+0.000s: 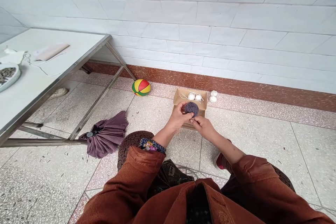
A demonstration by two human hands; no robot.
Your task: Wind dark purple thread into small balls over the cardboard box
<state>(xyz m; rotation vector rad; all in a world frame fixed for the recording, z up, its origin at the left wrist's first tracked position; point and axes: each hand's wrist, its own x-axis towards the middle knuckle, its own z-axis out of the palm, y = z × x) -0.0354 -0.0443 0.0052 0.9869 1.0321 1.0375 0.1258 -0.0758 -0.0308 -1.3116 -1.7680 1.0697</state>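
Note:
A ball of dark purple-grey yarn (191, 109) is held in my left hand (180, 116), with the fingers behind it and the thumb across its lower side. My right hand (203, 126) is closed in a pinch at the ball's lower right edge, its fingertips meeting my left thumb. What the pinch holds is too small to make out. Below and behind both hands is an open cardboard box (178, 102) on the floor, partly hidden by them. White yarn balls (195, 96) with loose strands lie at the far side of the box.
Two more white balls (212, 96) lie right of the box by the wall. A colourful ball (141, 87) rests near the leg of a metal-framed table (89, 47) on the left. A folded purple umbrella (107, 134) lies on the speckled floor.

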